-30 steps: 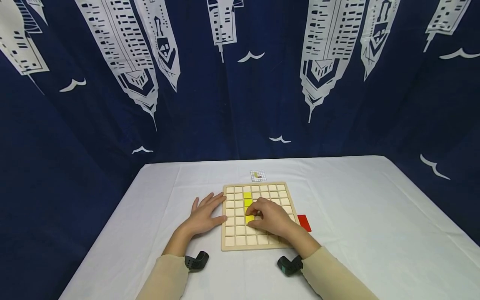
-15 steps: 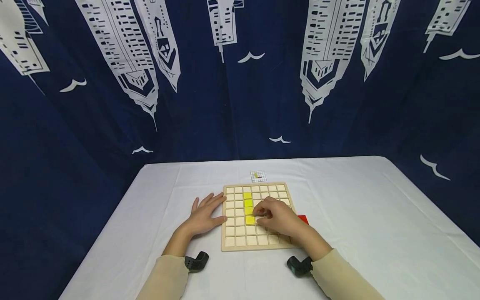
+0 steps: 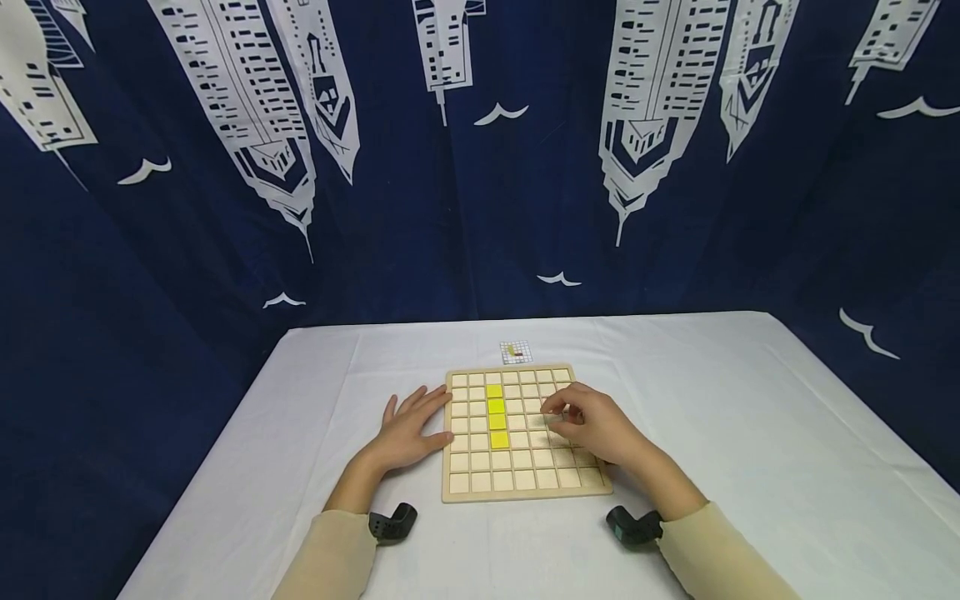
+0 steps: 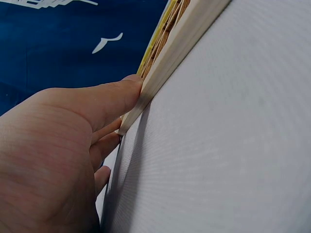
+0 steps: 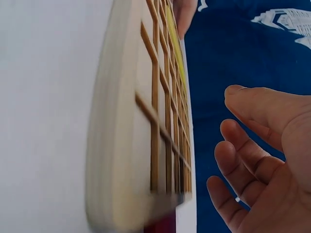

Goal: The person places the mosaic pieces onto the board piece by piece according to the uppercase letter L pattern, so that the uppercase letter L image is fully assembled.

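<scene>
A square wooden grid board (image 3: 525, 495) lies on the table, with several yellow square tiles (image 3: 497, 406) in one column left of its middle. My left hand (image 3: 405, 433) rests at the board's left side, fingers spread, thumb and fingertips touching the frame; the left wrist view shows the thumb (image 4: 114, 97) on the edge. Over the right part of the board hovers my right hand (image 3: 596, 425), its fingers loosely bent. In the right wrist view the thumb and fingers (image 5: 238, 162) stand apart with nothing between them. A red piece (image 5: 163, 224) shows past the board's corner there; my right hand hides it in the head view.
Just beyond the board's far edge lies a small card (image 3: 516, 352) printed with a grid and coloured squares. A white cloth (image 3: 750, 417) covers the table, and a dark blue curtain (image 3: 465, 250) with white prints hangs behind it.
My right hand has moved right from the yellow tiles, leaving that column in full view. It now covers the red piece that showed beside the board. My left hand has stayed still.
</scene>
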Tool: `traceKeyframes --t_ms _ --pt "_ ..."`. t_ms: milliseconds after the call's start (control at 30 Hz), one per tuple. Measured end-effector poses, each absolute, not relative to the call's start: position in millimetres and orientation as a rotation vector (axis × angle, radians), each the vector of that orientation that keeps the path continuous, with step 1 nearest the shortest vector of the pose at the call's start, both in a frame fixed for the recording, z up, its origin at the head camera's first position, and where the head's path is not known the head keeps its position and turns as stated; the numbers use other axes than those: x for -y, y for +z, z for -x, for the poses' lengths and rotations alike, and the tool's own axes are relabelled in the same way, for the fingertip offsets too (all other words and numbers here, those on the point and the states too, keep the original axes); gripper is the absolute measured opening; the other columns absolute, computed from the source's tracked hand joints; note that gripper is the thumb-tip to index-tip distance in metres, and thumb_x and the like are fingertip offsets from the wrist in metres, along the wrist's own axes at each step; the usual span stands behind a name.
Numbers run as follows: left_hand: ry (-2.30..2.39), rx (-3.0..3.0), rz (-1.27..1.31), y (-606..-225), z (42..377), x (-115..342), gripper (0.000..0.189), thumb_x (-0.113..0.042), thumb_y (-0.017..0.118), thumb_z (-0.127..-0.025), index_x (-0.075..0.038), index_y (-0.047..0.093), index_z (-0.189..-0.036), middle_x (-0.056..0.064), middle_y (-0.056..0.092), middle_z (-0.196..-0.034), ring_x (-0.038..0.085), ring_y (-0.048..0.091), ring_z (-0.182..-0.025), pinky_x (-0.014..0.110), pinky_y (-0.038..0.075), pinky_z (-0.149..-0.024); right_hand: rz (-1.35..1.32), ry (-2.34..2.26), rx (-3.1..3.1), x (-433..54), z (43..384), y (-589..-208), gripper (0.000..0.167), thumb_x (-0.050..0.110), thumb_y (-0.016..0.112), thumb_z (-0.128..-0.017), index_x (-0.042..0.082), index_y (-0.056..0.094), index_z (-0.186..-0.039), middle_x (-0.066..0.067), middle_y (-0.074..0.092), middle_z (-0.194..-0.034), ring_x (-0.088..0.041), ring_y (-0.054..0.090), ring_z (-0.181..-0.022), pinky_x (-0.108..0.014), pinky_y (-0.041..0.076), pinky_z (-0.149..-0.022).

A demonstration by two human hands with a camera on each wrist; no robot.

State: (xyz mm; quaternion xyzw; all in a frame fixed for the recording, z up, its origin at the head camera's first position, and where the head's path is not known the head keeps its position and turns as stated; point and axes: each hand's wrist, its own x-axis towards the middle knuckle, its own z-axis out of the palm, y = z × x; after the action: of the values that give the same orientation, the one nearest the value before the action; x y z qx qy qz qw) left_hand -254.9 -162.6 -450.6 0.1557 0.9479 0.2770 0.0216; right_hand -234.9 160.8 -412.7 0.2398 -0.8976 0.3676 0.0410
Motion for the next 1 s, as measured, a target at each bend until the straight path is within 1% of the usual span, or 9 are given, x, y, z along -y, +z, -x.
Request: traceKeyframes --t_ms 333,467,700,867,1000 --pt "0.857 -2.941 -0.475 -450.2 254.5 161.8 0.067 -0.035 0.068 -0.091 -0.019 0.045 -0.151 0.0 0.033 -0.164 0.031 0.016 -0.156 0.063 -0.008 -0.123 -0.626 1.097 2.781 -192.1 237.2 -408.2 0.019 0.009 0.074 -0.089 0.01 0.072 -0.108 -0.005 0.066 -0.101 -0.014 0.054 -0.082 -0.022 0.049 -0.071" --pt "0.864 -2.941 -0.465 -451.3 254.6 161.8 0.068 -0.035 0.068 -0.091 -0.019 0.044 -0.152 0.001 0.034 -0.164 0.032 0.016 -0.156 0.064 -0.008 -0.123 -0.601 1.067 2.799 -205.4 239.7 -408.4 0.02 0.008 0.074 -0.088 0.011 0.072 -0.108 -0.004 0.067 -0.102 -0.015 0.054 -0.083 -0.022 0.049 -0.069" --pt "0.86 -2.947 -0.459 -453.7 255.2 163.0 0.068 -0.035 0.069 -0.091 -0.019 0.044 -0.152 0.0 0.035 -0.163 0.031 0.017 -0.156 0.064 -0.007 -0.123 -0.518 1.089 2.859 -224.0 240.9 -415.3 0.022 0.01 0.074 -0.088 0.013 0.072 -0.11 -0.006 0.066 -0.105 -0.017 0.053 -0.085 -0.021 0.047 -0.069" --pt "0.858 -2.948 -0.466 -454.2 255.4 161.7 0.067 -0.035 0.069 -0.091 -0.019 0.045 -0.151 0.0 0.035 -0.163 0.031 0.017 -0.156 0.064 -0.007 -0.123 -0.484 1.103 2.907 -233.0 240.2 -422.6 0.025 0.014 0.076 -0.087 0.012 0.071 -0.111 -0.006 0.066 -0.106 -0.016 0.049 -0.084 -0.021 0.043 -0.068" --pt "0.859 -2.955 -0.461 -453.0 255.7 161.5 0.067 -0.035 0.069 -0.09 -0.02 0.045 -0.151 0.0 0.035 -0.163 0.031 0.017 -0.156 0.064 -0.007 -0.123 -0.516 1.113 2.913 -237.5 241.1 -428.2 0.027 0.018 0.078 -0.086 0.013 0.072 -0.111 -0.004 0.066 -0.107 -0.012 0.049 -0.084 -0.02 0.043 -0.069"
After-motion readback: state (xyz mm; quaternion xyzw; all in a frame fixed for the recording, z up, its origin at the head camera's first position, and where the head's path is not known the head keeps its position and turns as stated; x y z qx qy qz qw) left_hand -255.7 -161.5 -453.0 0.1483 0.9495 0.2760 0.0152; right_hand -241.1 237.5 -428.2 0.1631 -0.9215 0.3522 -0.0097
